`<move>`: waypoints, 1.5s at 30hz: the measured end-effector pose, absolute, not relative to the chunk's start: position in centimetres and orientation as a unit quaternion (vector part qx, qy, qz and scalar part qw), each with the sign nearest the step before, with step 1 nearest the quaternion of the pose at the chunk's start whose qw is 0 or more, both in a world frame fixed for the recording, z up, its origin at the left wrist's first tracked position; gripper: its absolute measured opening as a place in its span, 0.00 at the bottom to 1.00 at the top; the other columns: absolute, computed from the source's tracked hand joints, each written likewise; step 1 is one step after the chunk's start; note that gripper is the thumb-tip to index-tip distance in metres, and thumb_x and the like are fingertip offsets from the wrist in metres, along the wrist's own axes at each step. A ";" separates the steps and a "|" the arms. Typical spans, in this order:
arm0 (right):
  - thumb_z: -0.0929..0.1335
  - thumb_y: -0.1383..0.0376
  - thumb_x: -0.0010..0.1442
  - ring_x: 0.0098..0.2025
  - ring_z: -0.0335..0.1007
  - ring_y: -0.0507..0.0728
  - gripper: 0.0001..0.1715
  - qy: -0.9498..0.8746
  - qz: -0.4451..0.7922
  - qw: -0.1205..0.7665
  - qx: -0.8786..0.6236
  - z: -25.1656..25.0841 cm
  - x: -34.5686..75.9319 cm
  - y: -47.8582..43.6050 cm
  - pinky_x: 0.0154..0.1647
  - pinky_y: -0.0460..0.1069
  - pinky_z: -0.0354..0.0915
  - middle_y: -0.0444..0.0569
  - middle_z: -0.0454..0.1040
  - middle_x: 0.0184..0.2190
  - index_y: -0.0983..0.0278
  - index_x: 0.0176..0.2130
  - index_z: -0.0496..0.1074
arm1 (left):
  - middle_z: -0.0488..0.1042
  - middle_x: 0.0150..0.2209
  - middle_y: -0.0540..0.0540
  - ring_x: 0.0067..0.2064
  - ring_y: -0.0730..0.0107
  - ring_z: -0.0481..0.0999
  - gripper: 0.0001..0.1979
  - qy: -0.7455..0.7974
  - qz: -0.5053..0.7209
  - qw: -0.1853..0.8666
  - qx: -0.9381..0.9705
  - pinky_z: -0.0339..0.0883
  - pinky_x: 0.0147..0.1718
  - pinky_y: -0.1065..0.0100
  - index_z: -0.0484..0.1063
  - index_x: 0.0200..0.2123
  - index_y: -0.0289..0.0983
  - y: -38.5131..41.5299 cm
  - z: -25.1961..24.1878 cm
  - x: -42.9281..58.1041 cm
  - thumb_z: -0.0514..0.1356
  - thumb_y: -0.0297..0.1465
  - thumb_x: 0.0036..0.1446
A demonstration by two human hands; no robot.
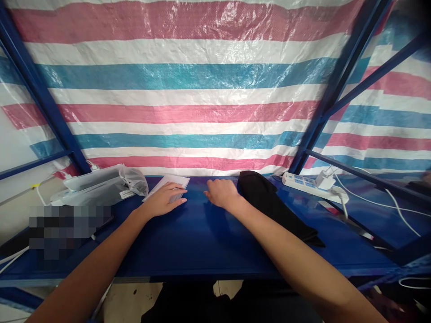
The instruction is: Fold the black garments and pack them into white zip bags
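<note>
A thin stack of white paper lies near the back edge of the blue tabletop. My left hand rests over its front part, palm down, with the fingers stretched and the thumb apart. Right of it, my right hand is held low over the bare blue surface. Its fingers are curled in, and nothing shows in them; the underside of this hand is hidden. A folded black cloth lies just right of my right hand and partly behind that forearm.
At the left stand a white device in clear plastic and a blurred-out patch. A white power strip with plugs and cables lies at the right. Blue metal posts frame the table, with a striped plastic sheet behind.
</note>
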State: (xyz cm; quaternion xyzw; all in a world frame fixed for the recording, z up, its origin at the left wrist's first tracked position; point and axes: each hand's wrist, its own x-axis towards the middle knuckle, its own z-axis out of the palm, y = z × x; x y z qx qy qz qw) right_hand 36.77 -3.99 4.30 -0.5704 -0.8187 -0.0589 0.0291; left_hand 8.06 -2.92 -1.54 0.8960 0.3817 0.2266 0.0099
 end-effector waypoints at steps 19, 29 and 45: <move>0.74 0.77 0.55 0.55 0.83 0.76 0.26 -0.708 0.007 -0.041 -0.705 6.3 47.1 1.6 0.53 0.62 0.77 0.74 0.82 0.51 0.73 0.54 0.82 | 0.78 0.62 0.40 0.63 0.49 0.76 0.21 0.415 0.225 0.038 0.881 0.70 0.65 0.47 0.82 0.58 0.44 -2.6 -2.5 8.6 0.54 0.43 0.74; 0.70 0.61 0.73 0.34 0.85 0.62 0.15 -0.730 0.388 0.254 -0.503 5.3 41.9 0.7 0.34 0.53 0.80 0.56 0.84 0.39 0.66 0.55 0.76 | 0.77 0.63 0.40 0.64 0.50 0.75 0.21 0.411 0.228 0.035 0.882 0.68 0.66 0.48 0.81 0.59 0.43 -2.5 -2.8 8.7 0.54 0.43 0.75; 0.69 0.53 0.73 0.36 0.83 0.63 0.22 -0.747 0.095 0.035 -0.657 2.4 48.0 5.7 0.42 0.52 0.71 0.58 0.84 0.32 0.66 0.37 0.84 | 0.80 0.61 0.42 0.67 0.52 0.73 0.18 0.253 0.231 0.143 0.928 0.67 0.67 0.51 0.81 0.55 0.44 -7.6 -0.1 17.1 0.55 0.45 0.78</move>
